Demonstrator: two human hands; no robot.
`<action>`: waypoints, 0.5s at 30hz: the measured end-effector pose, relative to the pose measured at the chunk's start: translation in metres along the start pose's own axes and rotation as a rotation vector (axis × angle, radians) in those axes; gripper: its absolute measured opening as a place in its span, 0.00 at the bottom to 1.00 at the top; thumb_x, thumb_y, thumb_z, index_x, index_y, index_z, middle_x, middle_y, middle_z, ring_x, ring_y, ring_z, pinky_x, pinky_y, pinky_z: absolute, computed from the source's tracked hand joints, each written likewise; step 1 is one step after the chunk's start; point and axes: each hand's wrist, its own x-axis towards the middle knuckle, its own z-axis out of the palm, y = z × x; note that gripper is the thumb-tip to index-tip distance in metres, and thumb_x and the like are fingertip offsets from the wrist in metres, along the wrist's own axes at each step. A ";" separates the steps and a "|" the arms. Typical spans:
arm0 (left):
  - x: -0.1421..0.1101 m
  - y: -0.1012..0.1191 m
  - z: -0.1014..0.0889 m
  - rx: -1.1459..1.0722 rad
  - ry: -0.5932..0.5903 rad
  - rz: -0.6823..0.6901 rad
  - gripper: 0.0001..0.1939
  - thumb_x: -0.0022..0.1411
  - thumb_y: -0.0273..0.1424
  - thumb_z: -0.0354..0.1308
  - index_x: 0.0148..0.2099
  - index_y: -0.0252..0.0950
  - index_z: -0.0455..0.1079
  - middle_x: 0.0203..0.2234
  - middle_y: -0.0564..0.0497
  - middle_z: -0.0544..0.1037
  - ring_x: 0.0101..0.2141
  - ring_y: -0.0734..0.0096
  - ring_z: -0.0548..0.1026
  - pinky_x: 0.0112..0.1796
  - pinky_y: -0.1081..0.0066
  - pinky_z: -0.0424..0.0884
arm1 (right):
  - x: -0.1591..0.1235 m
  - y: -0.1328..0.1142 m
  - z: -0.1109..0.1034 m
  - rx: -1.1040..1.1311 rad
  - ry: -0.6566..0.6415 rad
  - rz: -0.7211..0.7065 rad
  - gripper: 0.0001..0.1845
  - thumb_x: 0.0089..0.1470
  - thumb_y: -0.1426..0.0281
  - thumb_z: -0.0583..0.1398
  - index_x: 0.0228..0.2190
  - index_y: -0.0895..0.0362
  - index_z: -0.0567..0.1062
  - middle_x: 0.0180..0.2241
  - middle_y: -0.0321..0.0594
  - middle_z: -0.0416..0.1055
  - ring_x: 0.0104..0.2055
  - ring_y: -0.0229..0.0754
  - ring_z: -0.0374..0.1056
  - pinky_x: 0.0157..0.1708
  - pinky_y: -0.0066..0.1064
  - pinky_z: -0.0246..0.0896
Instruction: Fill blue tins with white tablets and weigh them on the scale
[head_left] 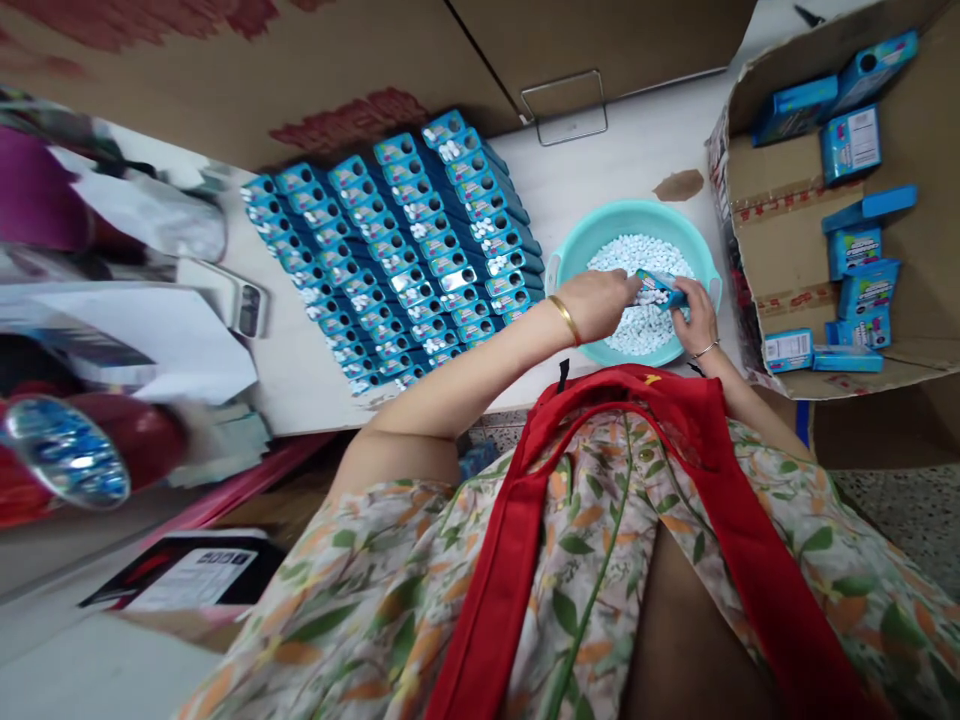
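Note:
Over a turquoise basin (581, 222) of white pellets (637, 330), both my hands meet at a small blue box (661, 280). My right hand (699, 318) has its fingers wrapped round the box's right end. Curled at the box's left end, my left hand (600, 302) touches it with the fingertips; what lies inside those fingers is hidden. Some white pellets show against the near side of the box. To the left stand rows of similar blue boxes (390, 260) with round holes in their tops, many with white pellets lying on them.
An open cardboard carton (780, 190) on the right holds several blue boxes (851, 145). Large brown cardboard (375, 60) stands along the back. A phone (251, 308) and papers (187, 340) lie at the left, beyond them a red container (150, 440) with shiny blue contents.

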 end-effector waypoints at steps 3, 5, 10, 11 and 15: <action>-0.010 0.033 -0.011 0.095 -0.027 -0.075 0.19 0.73 0.20 0.40 0.58 0.26 0.68 0.47 0.38 0.74 0.49 0.55 0.79 0.47 0.63 0.73 | -0.002 -0.001 0.006 0.021 -0.011 -0.001 0.21 0.62 0.65 0.55 0.55 0.53 0.70 0.56 0.50 0.74 0.61 0.53 0.70 0.65 0.55 0.64; -0.016 0.040 -0.013 0.099 -0.010 -0.071 0.21 0.75 0.21 0.37 0.57 0.26 0.68 0.47 0.38 0.73 0.49 0.54 0.79 0.46 0.62 0.73 | -0.003 -0.001 0.007 0.038 -0.016 0.003 0.21 0.62 0.66 0.55 0.56 0.53 0.69 0.56 0.50 0.74 0.61 0.53 0.70 0.65 0.54 0.65; -0.004 -0.011 0.018 -0.038 0.268 -0.102 0.17 0.77 0.27 0.41 0.61 0.37 0.64 0.50 0.42 0.72 0.49 0.60 0.76 0.48 0.62 0.72 | -0.002 -0.002 -0.002 0.035 0.019 0.050 0.22 0.62 0.64 0.56 0.56 0.52 0.69 0.55 0.49 0.74 0.60 0.53 0.70 0.65 0.54 0.64; 0.007 -0.028 0.030 -0.063 0.312 -0.145 0.17 0.76 0.28 0.42 0.63 0.37 0.62 0.52 0.42 0.72 0.50 0.60 0.75 0.49 0.62 0.71 | -0.001 -0.002 -0.006 0.031 0.042 0.067 0.22 0.62 0.64 0.56 0.56 0.53 0.69 0.55 0.49 0.73 0.60 0.54 0.70 0.65 0.54 0.64; 0.068 -0.073 0.090 -0.117 0.220 -0.204 0.23 0.72 0.21 0.39 0.65 0.33 0.60 0.60 0.37 0.69 0.53 0.57 0.73 0.51 0.60 0.71 | 0.002 -0.001 -0.019 0.011 0.120 0.148 0.24 0.65 0.57 0.56 0.57 0.55 0.68 0.55 0.54 0.72 0.59 0.55 0.70 0.62 0.54 0.66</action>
